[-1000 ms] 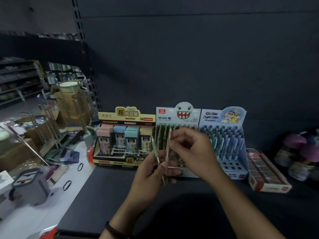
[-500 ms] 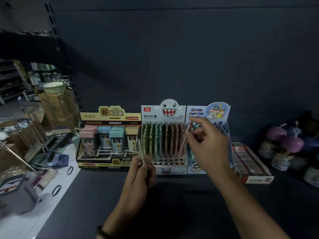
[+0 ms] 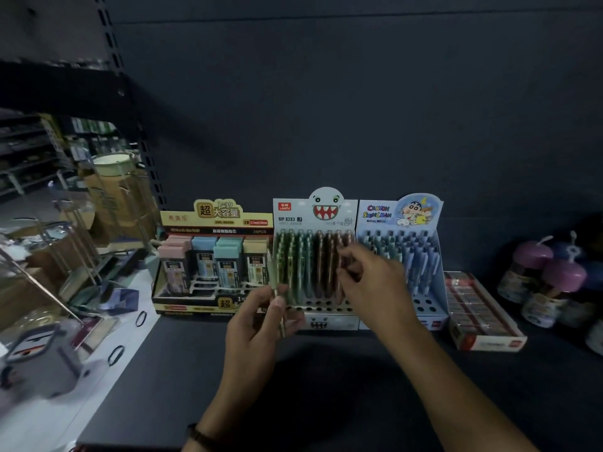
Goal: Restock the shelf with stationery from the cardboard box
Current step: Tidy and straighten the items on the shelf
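Our left hand (image 3: pixel 257 327) pinches a green pen (image 3: pixel 275 288) upright between thumb and fingers. Our right hand (image 3: pixel 375 285) curls its fingers round a pink pen (image 3: pixel 340 290), its tip just below them over the display (image 3: pixel 326 220). If we miss the hole, it may knock neighbouring pens (image 3: pixel 295 265) askew.
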Motion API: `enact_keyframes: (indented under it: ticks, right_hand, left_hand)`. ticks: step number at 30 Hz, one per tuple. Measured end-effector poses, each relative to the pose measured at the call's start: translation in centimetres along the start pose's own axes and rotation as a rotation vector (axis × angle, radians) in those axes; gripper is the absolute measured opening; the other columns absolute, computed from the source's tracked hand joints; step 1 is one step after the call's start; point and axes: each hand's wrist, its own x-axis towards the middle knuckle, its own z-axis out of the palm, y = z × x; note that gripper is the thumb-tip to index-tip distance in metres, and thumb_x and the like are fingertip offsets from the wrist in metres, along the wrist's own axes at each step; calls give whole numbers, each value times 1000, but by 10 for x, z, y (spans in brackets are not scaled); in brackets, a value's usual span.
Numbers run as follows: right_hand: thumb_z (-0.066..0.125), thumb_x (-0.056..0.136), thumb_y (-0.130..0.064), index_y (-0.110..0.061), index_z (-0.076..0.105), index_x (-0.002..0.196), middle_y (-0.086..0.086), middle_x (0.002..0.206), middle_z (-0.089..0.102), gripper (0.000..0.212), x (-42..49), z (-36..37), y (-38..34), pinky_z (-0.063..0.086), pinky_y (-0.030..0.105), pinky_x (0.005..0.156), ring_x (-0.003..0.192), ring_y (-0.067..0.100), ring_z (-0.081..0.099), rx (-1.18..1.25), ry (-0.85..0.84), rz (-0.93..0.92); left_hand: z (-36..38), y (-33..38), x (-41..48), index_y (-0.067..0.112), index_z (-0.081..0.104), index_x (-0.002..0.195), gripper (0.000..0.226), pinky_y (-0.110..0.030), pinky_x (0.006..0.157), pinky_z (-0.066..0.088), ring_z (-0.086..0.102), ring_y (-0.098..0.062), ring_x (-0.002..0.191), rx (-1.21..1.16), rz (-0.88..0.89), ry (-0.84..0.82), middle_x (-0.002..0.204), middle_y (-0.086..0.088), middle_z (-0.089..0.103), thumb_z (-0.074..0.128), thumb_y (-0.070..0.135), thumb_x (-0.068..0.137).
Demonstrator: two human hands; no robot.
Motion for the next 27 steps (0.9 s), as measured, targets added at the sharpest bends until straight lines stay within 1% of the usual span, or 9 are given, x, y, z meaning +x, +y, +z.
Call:
enact_keyframes:
  ticks: [3,5,7,9,13,17,20,22,27]
  right_hand:
    - [71,101,-19,-26,73,132,-3,102,78,32,2,-8,-3,63,29,87,83,3,69,-20,0,11]
    - [68,102,-25,-27,73,132,-11,103,77,30,-3,-13,-8,55,13,83,84,-7,64,0,58,4]
    - [70,100,-31,-31,76,121,-20,94,73,21,-12,-15,-15,48,3,72,79,-10,64,128,100,30]
    - [72,98,-34,-31,77,102,-14,81,73,7,-20,-11,-25,53,11,62,71,0,70,316,-2,78]
    - [76,98,-30,-16,79,88,10,77,76,17,-26,5,-41,54,31,53,62,26,74,724,-224,321]
    - [82,91,-11,-5,81,92,18,82,78,6,-23,11,-47,59,30,60,72,25,76,944,-214,489]
    - [83,87,-1,-1,77,101,20,88,78,15,-16,7,-49,63,30,67,78,27,78,1043,-135,502]
    - [82,87,0,0,74,105,19,91,78,19,-13,8,-50,63,30,68,80,26,79,1108,-86,515]
    - [76,93,-1,-5,74,111,17,91,78,18,-9,16,-57,65,34,72,84,28,78,1163,-92,436]
  left_hand:
    - [-3,0,3,10,72,114,16,-46,86,64,78,-33,95,59,57,16,103,-12,78,58,10,107]
    - [-5,2,4,11,69,117,15,-47,85,63,76,-31,95,62,98,29,99,-13,78,61,9,105]
    - [-4,7,6,9,66,112,11,-45,80,61,74,-28,91,-10,91,67,99,-12,79,64,7,102]
    - [-2,13,6,5,63,111,12,-40,76,60,75,-27,93,-58,81,69,101,-11,81,66,5,99]
    - [3,20,6,0,61,114,11,-39,76,60,78,-29,96,-86,93,28,107,-13,81,61,4,103]
    - [-2,21,7,2,66,116,18,-46,76,59,77,-34,94,-121,105,25,106,-16,79,56,12,105]
    - [-12,19,12,8,71,110,21,-36,66,57,67,-25,75,-105,145,116,86,-18,71,60,23,101]
    - [-16,16,14,9,73,108,22,-32,66,56,66,-22,72,-75,136,127,83,-15,71,64,26,97]
    - [-18,18,11,18,80,106,17,-26,72,61,77,-17,79,90,159,98,89,-7,80,75,7,94]
